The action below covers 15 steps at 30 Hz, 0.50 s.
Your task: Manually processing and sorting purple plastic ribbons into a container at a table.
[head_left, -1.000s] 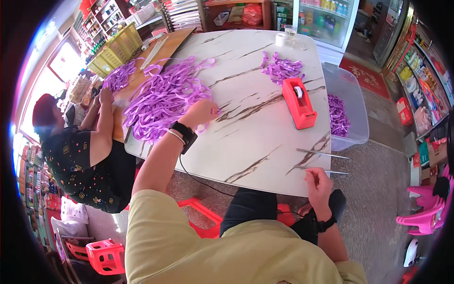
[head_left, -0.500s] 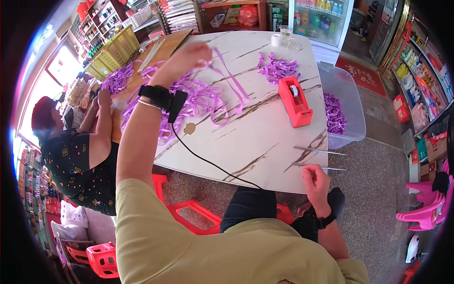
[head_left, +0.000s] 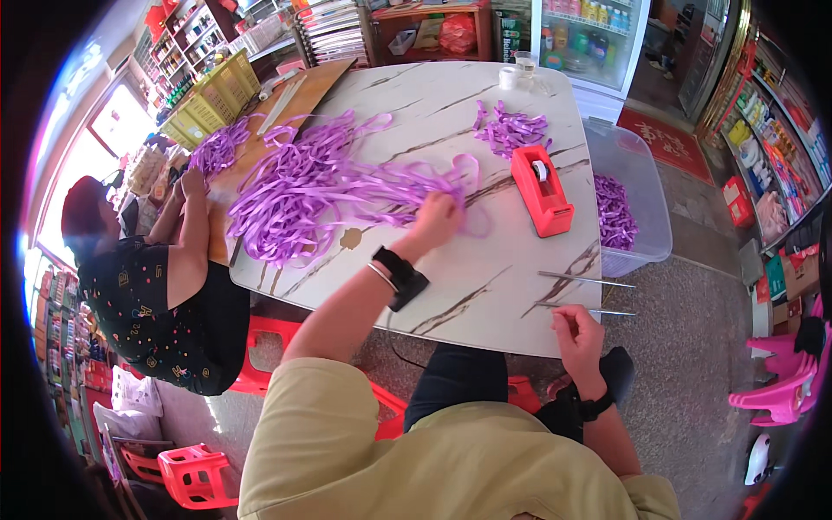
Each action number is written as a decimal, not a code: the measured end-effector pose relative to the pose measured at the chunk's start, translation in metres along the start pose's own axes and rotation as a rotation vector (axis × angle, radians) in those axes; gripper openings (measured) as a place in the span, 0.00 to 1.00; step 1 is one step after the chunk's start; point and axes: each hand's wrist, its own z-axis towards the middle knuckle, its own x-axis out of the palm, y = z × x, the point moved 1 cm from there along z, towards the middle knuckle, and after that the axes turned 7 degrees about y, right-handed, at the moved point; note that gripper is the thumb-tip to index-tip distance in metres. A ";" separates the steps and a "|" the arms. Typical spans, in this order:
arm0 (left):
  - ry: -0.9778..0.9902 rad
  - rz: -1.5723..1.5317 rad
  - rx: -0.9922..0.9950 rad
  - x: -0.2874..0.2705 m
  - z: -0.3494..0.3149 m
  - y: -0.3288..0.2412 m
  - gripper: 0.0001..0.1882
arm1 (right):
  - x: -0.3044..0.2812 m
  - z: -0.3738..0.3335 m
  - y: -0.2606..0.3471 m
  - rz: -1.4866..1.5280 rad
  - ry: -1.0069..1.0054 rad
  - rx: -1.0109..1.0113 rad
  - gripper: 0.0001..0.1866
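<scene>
The ribbon pile [head_left: 321,186] lies on the left half of the marble table [head_left: 485,286], its strands running mostly from the far left toward the near right, fanning out at the left and gathering to a narrow end by the left hand [head_left: 436,218]. One ribbon loop [head_left: 468,169] arcs up just beyond that hand. The left hand rests on the table at the pile's gathered end, fingers closed on a few strands. Half a second ago this hand was raised high over the far side of the table with a ribbon trailing from it; now it is down on the tabletop, nearer the middle, and the pile looks drawn more to the right.

The right hand [head_left: 579,334] sits at the near table edge, much where it was, fingers pinched narrow on a thin metal rod [head_left: 568,308]; a second rod [head_left: 585,279] lies just beyond it, parallel. A red tape dispenser [head_left: 541,190] stands right of the left hand, long axis running away from the person. Cut ribbon pieces [head_left: 510,128] lie beyond it, and a clear bin [head_left: 641,217] with more ribbon stands off the table's right side. Another person [head_left: 147,286] sits at the left, their hands on a smaller ribbon heap [head_left: 217,147].
</scene>
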 end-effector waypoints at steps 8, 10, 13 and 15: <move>0.131 0.035 -0.022 -0.066 0.000 -0.087 0.10 | -0.010 0.005 -0.002 0.138 0.042 0.075 0.03; 0.168 -0.092 0.030 -0.114 0.007 -0.112 0.11 | -0.020 0.008 0.002 0.242 0.054 0.146 0.03; 0.225 -0.515 0.177 -0.164 0.018 -0.146 0.10 | -0.040 0.022 0.015 0.306 0.001 0.130 0.04; 0.288 -0.694 0.179 -0.187 0.030 -0.161 0.10 | -0.056 0.039 0.042 0.232 -0.005 -0.014 0.06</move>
